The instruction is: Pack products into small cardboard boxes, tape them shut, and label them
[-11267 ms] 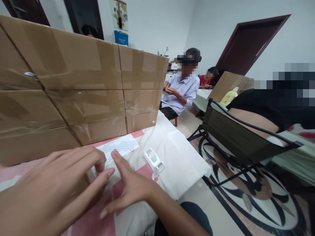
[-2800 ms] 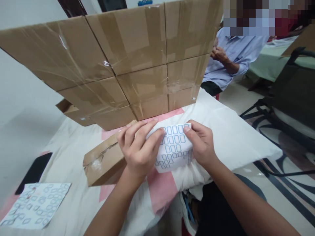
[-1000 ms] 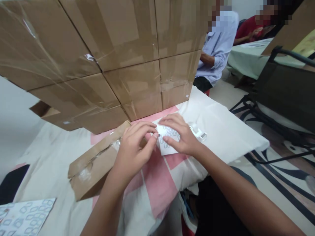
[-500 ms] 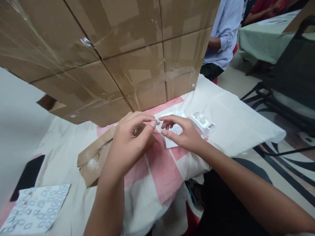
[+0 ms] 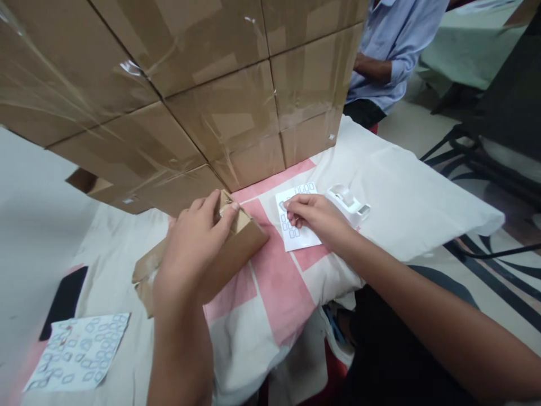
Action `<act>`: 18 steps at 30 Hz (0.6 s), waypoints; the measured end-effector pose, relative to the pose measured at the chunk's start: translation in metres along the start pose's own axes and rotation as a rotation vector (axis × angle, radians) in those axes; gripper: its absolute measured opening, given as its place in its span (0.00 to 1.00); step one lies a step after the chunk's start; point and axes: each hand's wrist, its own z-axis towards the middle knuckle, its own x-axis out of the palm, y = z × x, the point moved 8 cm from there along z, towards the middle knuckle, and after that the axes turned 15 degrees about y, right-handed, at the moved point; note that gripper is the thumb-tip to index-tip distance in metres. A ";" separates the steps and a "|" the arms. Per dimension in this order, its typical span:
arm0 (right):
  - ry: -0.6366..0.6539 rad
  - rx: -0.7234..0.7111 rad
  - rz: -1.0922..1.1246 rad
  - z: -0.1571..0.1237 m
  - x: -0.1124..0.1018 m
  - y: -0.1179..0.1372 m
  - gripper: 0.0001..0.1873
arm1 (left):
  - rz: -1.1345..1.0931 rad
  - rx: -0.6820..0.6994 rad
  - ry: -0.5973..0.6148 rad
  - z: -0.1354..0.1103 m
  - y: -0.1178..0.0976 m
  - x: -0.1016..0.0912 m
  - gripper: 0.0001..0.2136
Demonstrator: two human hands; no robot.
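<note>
No words or numbers can be read: the white sheet (image 5: 305, 242) and the patterned sheet (image 5: 91, 363) at lower left show only small printed outlined frames.

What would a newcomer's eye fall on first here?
First, the wall of taped cartons filling the upper left. Then the left hand on a small brown box below it, and the right hand at a printed sheet beside the white tape dispenser.
</note>
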 end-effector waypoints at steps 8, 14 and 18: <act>0.168 0.371 0.367 -0.008 0.049 -0.052 0.15 | -0.198 0.261 0.139 -0.006 -0.011 0.003 0.22; 0.036 0.409 0.432 -0.016 0.057 -0.069 0.14 | -0.150 0.275 0.121 -0.002 -0.020 0.007 0.22; -0.027 0.394 0.438 -0.015 0.054 -0.074 0.14 | -0.135 0.278 0.116 -0.001 -0.023 0.008 0.22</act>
